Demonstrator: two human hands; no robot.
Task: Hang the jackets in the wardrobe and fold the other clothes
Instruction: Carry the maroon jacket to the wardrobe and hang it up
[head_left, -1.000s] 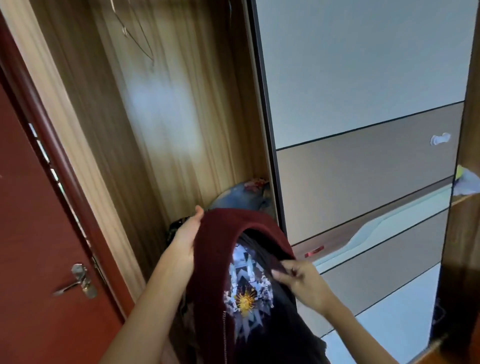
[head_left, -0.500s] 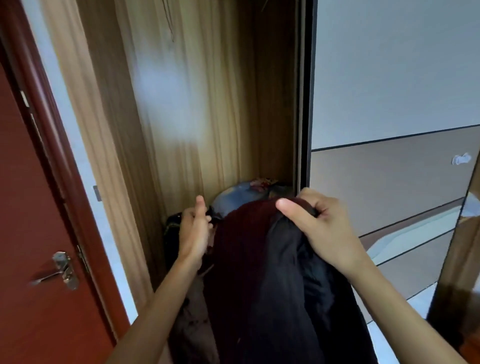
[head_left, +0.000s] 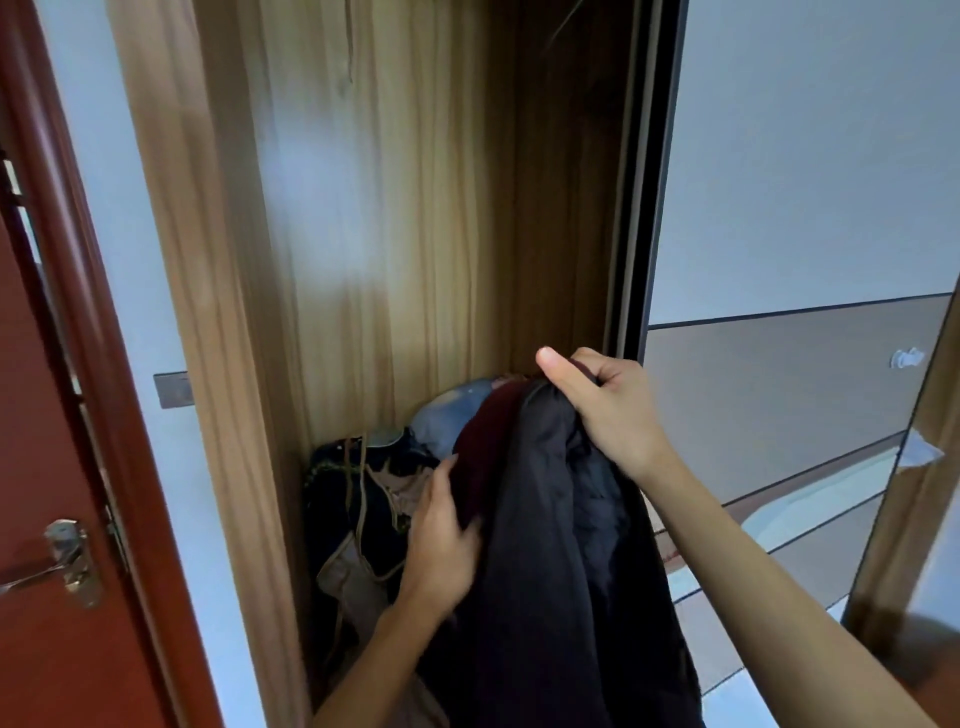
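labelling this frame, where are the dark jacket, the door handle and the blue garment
dark jacket (head_left: 545, 571), head view, black hanging fabric
door handle (head_left: 72, 562), head view, metal backplate
blue garment (head_left: 445, 415), head view, top fold

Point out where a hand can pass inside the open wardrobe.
Free: the upper space of the wardrobe, above the clothes pile, between the left side panel and the sliding door. Crowded: the bottom, where the pile lies and the left hand and right hand hold the jacket.
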